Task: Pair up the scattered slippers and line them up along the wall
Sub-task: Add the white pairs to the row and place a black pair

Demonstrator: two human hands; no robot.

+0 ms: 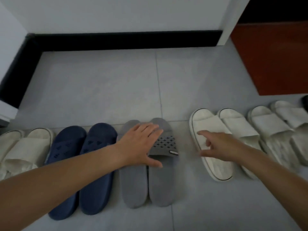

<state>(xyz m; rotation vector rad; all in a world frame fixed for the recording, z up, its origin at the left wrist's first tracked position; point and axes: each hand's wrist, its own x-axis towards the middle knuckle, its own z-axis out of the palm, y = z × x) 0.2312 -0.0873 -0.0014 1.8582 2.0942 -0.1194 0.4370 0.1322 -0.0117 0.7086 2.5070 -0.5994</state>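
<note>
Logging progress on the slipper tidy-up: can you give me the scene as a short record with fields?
Row, left to right: far-left white pair, navy pair, grey pair, a gap, dark-edged white pair, far-right white pair
Left hand: flat on the grey pair's straps
Right hand: fingers loose, over the dark-edged white pair; contact unclear
Wall: row lies apart from its black skirting
</note>
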